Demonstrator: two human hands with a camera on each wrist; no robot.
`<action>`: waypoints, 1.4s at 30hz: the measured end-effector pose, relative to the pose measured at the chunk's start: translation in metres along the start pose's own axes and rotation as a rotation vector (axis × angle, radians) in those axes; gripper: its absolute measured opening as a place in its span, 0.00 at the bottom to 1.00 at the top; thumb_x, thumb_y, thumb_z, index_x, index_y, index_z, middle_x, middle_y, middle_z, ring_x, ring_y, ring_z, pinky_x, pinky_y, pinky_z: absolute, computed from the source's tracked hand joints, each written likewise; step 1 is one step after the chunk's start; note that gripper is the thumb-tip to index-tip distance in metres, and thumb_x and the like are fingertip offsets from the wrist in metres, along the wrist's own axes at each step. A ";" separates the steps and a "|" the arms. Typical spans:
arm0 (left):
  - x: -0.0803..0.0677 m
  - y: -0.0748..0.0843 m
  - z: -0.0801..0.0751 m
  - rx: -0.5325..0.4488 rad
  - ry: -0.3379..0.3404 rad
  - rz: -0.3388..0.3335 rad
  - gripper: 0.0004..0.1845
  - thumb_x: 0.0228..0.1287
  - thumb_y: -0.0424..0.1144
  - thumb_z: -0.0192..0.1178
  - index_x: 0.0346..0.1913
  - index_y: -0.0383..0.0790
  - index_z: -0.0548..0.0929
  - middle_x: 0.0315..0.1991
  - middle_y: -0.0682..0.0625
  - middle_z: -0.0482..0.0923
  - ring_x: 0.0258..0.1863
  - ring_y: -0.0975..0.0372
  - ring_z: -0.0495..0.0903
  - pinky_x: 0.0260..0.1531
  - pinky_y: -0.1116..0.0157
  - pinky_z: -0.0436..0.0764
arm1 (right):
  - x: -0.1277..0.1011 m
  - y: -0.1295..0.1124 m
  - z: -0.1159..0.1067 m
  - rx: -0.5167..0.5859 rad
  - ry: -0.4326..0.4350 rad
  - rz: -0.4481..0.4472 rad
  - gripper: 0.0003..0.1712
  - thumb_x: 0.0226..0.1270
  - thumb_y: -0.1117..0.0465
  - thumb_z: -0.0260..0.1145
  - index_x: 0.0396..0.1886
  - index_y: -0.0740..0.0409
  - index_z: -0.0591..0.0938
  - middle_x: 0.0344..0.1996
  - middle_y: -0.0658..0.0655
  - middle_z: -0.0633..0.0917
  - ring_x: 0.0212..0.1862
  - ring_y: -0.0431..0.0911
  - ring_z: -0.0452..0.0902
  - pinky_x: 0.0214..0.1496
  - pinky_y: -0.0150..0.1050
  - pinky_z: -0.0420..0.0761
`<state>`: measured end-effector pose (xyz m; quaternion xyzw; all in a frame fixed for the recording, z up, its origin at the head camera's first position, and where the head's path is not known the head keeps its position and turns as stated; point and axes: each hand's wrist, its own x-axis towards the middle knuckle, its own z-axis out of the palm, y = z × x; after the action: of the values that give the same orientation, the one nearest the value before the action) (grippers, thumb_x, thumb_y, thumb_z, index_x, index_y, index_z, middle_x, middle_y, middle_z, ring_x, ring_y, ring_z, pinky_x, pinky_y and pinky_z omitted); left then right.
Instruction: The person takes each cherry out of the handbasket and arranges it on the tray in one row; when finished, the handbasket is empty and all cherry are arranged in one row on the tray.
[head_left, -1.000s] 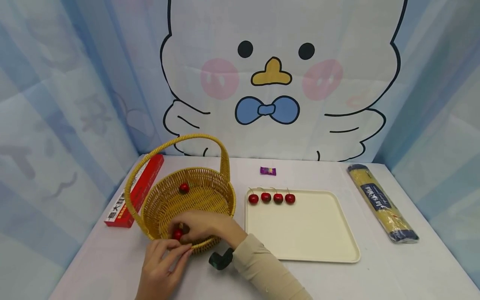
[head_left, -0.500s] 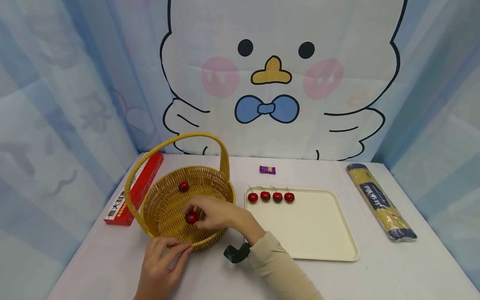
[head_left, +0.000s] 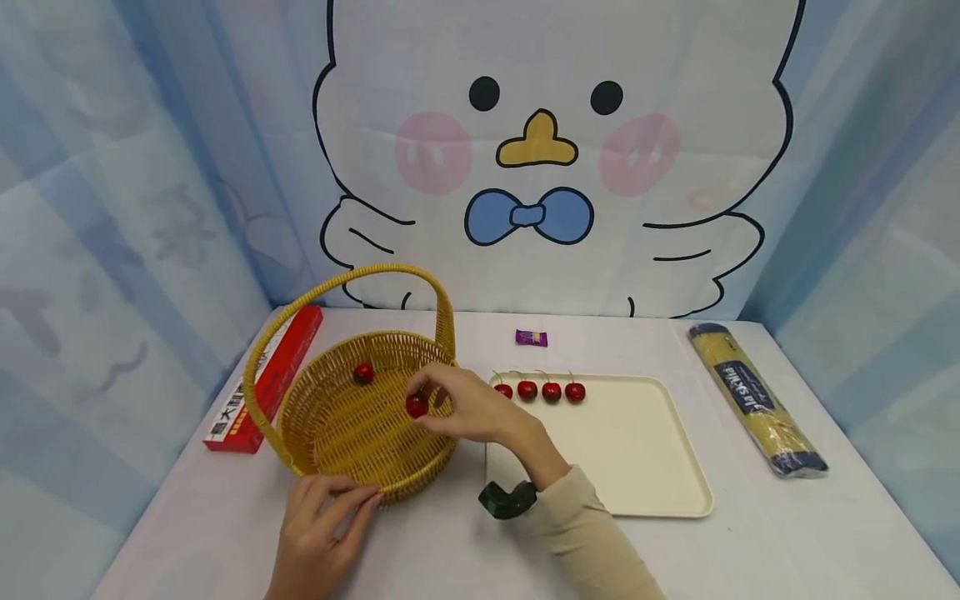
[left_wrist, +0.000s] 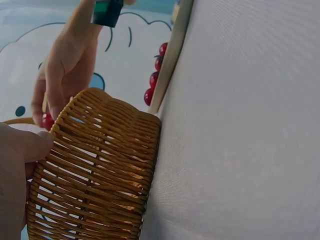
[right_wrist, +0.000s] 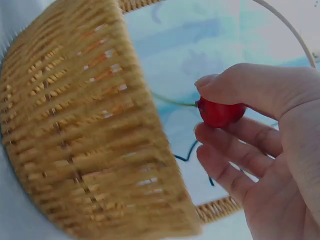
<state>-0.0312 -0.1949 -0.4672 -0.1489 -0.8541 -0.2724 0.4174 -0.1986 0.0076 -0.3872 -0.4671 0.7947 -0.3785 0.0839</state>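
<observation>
My right hand (head_left: 476, 407) pinches a red cherry (right_wrist: 220, 113) between thumb and fingers, over the right side of the yellow wicker basket (head_left: 420, 482). The cherry's thin green stem points away from the palm in the right wrist view. At the basket's near rim my left hand (head_left: 318, 525) pinches the edge with thumb and fingers; its thumb lies along the wicker in the left wrist view. Another cherry (head_left: 363, 372) lies inside the basket toward the back. Several cherries with stems stand in a row along the back edge of the cream tray (head_left: 637, 450), the leftmost partly hidden by my right hand.
Left of the basket lies a red box (head_left: 281, 375). Behind the tray is a small purple-wrapped candy (head_left: 531, 337). A pack of spaghetti (head_left: 757, 400) rests at the far right. The basket's tall handle (head_left: 348, 275) arches over its left and back.
My right hand has lifted the cherry from the near inside of the basket, moving up and right toward the tray. The left hand keeps its hold on the rim.
</observation>
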 end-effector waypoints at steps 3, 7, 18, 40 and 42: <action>0.000 0.000 0.001 -0.007 0.010 0.008 0.24 0.74 0.54 0.55 0.33 0.39 0.91 0.33 0.52 0.79 0.38 0.59 0.72 0.45 0.65 0.66 | -0.008 0.002 -0.008 0.047 0.053 0.015 0.20 0.63 0.65 0.72 0.52 0.56 0.76 0.47 0.52 0.82 0.48 0.42 0.79 0.55 0.38 0.81; 0.000 -0.001 0.002 -0.015 0.023 0.018 0.24 0.75 0.54 0.55 0.32 0.39 0.91 0.32 0.52 0.79 0.37 0.59 0.72 0.45 0.65 0.65 | -0.020 0.008 -0.020 0.078 0.101 0.009 0.19 0.63 0.67 0.70 0.53 0.56 0.77 0.49 0.53 0.82 0.49 0.43 0.80 0.57 0.39 0.82; 0.000 0.000 0.002 -0.002 0.049 0.028 0.25 0.75 0.54 0.54 0.31 0.39 0.90 0.32 0.51 0.79 0.36 0.58 0.72 0.44 0.64 0.65 | -0.056 0.024 -0.046 -0.051 0.251 0.071 0.18 0.60 0.64 0.75 0.47 0.52 0.79 0.43 0.50 0.82 0.43 0.43 0.79 0.46 0.40 0.84; 0.002 0.005 -0.001 0.019 0.000 -0.014 0.28 0.75 0.56 0.52 0.32 0.38 0.91 0.32 0.51 0.79 0.37 0.59 0.71 0.44 0.64 0.65 | -0.122 0.077 -0.088 -0.178 0.424 0.376 0.20 0.63 0.69 0.69 0.56 0.60 0.82 0.53 0.61 0.80 0.46 0.53 0.82 0.50 0.48 0.85; 0.002 0.005 -0.001 0.019 -0.002 -0.016 0.28 0.75 0.56 0.52 0.32 0.38 0.91 0.32 0.52 0.78 0.37 0.59 0.71 0.44 0.65 0.65 | -0.126 0.083 -0.090 -0.192 0.424 0.414 0.20 0.63 0.69 0.69 0.56 0.61 0.82 0.52 0.62 0.81 0.46 0.54 0.83 0.50 0.49 0.85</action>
<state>-0.0294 -0.1915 -0.4640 -0.1381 -0.8583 -0.2674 0.4156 -0.2292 0.1797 -0.4079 -0.2117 0.9049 -0.3655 -0.0532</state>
